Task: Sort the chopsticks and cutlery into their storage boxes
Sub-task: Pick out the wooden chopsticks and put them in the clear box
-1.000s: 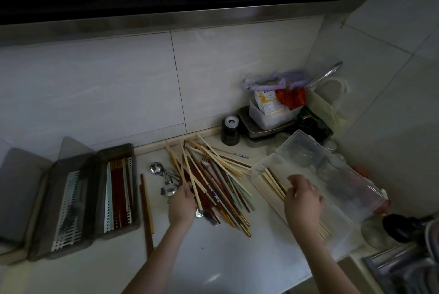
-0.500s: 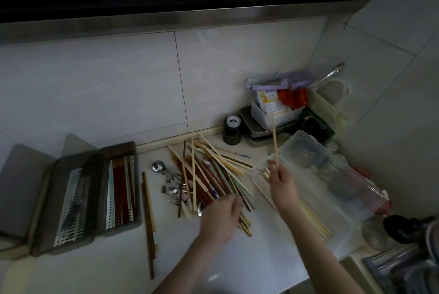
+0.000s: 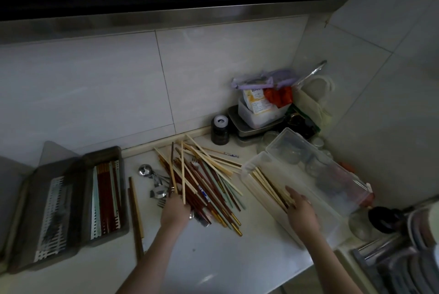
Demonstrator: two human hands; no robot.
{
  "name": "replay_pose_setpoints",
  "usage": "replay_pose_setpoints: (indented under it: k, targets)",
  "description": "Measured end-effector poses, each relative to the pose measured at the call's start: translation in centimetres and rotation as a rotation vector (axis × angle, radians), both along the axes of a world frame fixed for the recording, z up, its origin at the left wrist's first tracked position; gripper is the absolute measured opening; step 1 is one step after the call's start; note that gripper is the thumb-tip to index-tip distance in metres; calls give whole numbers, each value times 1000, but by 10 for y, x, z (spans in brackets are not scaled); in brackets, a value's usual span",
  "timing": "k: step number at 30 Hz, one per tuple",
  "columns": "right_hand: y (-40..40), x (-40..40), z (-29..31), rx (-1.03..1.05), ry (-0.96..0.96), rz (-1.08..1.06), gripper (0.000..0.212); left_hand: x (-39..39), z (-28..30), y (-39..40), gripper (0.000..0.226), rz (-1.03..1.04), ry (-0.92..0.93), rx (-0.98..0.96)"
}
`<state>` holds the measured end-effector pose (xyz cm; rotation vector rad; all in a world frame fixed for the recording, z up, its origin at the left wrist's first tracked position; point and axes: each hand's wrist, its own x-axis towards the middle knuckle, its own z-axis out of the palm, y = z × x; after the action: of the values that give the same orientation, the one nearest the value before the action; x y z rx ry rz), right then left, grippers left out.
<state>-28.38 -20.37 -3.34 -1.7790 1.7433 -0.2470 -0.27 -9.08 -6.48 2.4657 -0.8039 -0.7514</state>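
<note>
A mixed pile of chopsticks (image 3: 209, 187), red, green and pale bamboo, lies in the middle of the white counter, with spoons (image 3: 145, 171) and a fork at its left edge. My left hand (image 3: 174, 213) rests on the near side of the pile and pinches the near end of a pale chopstick (image 3: 183, 170). My right hand (image 3: 300, 210) lies flat, fingers straight, on the pale chopsticks (image 3: 266, 182) inside the clear box (image 3: 248, 170). The grey box (image 3: 123, 175) on the left holds red chopsticks (image 3: 105, 198).
Two brown chopsticks (image 3: 135, 217) lie loose between the grey box and the pile. A black jar (image 3: 219, 131), a scale carrying a food tub (image 3: 256, 113) and glass jars crowd the back right corner. A dish rack (image 3: 403, 260) stands at the lower right.
My right hand held a pale chopstick upright, then laid it in the clear box and flattened over it. My left hand moved back left onto the pile.
</note>
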Motion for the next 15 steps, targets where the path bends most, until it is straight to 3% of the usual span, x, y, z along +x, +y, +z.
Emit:
replay_pose_setpoints:
  k: [8, 11, 15]
  targets:
    - [16, 31, 17, -280, -44, 56, 40, -9, 2, 8, 25, 132, -154, -41]
    - [28, 55, 28, -391, -49, 150, 37, -15, 6, 13, 11, 98, -251, -79]
    - [37, 86, 41, -425, -134, 292, 35, -27, 28, 13, 14, 145, -114, -298]
